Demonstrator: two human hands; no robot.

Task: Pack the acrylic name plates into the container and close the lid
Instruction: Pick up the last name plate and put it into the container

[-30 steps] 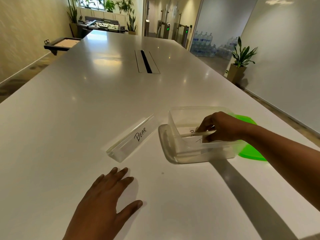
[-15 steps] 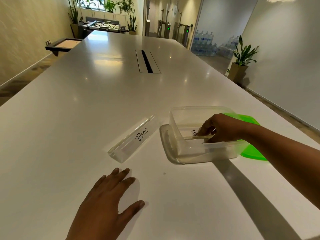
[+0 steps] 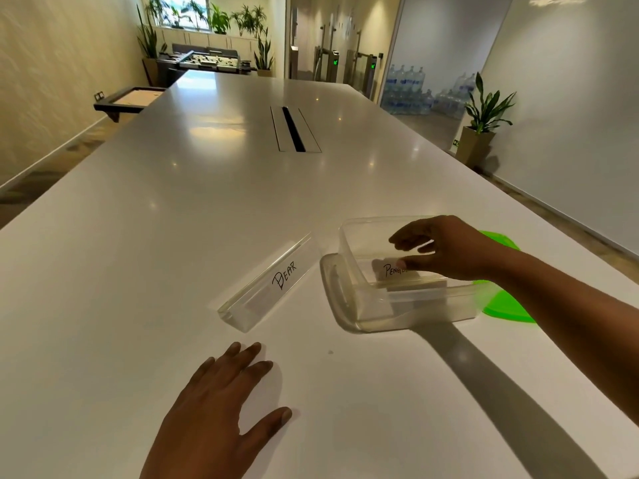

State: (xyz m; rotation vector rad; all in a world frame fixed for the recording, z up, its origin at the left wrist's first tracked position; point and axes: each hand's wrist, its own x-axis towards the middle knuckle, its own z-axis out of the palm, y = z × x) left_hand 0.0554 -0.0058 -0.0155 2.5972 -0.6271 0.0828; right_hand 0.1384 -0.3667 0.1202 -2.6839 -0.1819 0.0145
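Fingers spread, the left hand (image 3: 221, 406) lies palm down on the white table (image 3: 103, 305), nearest of all and holding nothing. Just beyond its fingertips lies a clear acrylic name plate (image 3: 268, 283), set at an angle on the table, with "BEAR" handwritten in black marker on its face. To the right of that plate, close but apart from it, stands the clear plastic container (image 3: 349, 271), open at the top. Inside it lies a second name plate (image 3: 392, 271); its writing reads "PENGU" before the right hand (image 3: 446, 250) covers the rest. That hand reaches over the container's rim with its fingers loosely apart, the thumb tip down by the plate; I cannot tell whether it touches. Behind the container, partly hidden by the wrist, the bright green lid (image 3: 505, 305) lies flat on the table. Farther along, a slotted cable hatch (image 3: 294, 129) sits in the table's middle.
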